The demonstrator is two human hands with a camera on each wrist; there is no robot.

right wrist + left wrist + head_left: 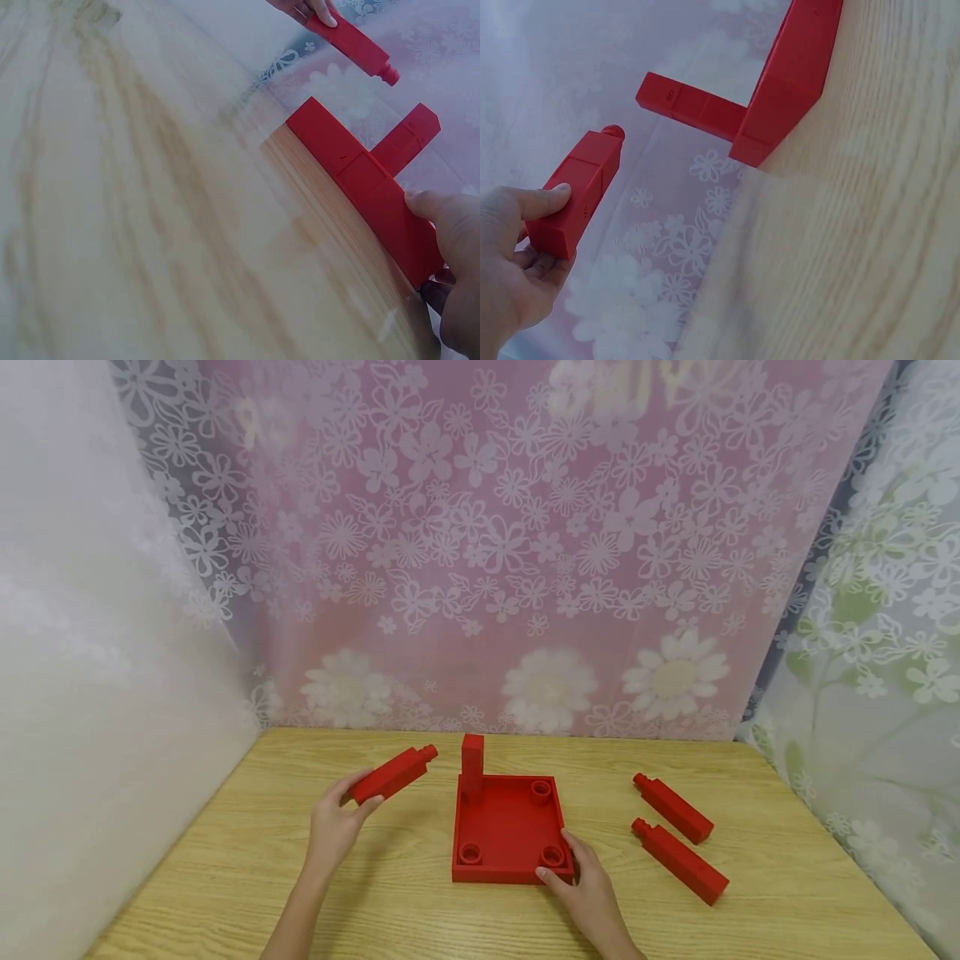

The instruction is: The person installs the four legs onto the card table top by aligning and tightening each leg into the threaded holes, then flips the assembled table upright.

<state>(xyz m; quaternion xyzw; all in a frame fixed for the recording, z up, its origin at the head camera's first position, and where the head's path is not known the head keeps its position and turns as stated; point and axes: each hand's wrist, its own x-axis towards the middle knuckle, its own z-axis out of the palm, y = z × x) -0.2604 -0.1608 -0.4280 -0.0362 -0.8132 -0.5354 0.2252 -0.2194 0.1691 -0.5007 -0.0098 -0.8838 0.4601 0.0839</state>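
My left hand (pixel 336 828) holds a red square leg (pixel 392 776) above the table, thumb on one face and fingers on the other. The leg tilts, its narrow round peg end pointing up and right. A shallow red square tray (pixel 510 827) lies to its right, with a red leg (pixel 472 764) upright in the back-left corner. Round sockets show in the other corners, one of them a front-right socket (pixel 552 857). My right hand (pixel 591 893) grips the tray by its front-right corner, thumb on the front edge. In the left wrist view, the held leg (pixel 581 187) has faint marks on its side.
Two more red legs lie to the right of the tray, a farther leg (pixel 675 810) and a nearer leg (pixel 682 862), peg ends toward the back left. Everything rests on a wood-grain table (pixel 420 918). A flowered curtain (pixel 510 568) hangs behind, with more cloth on both sides.
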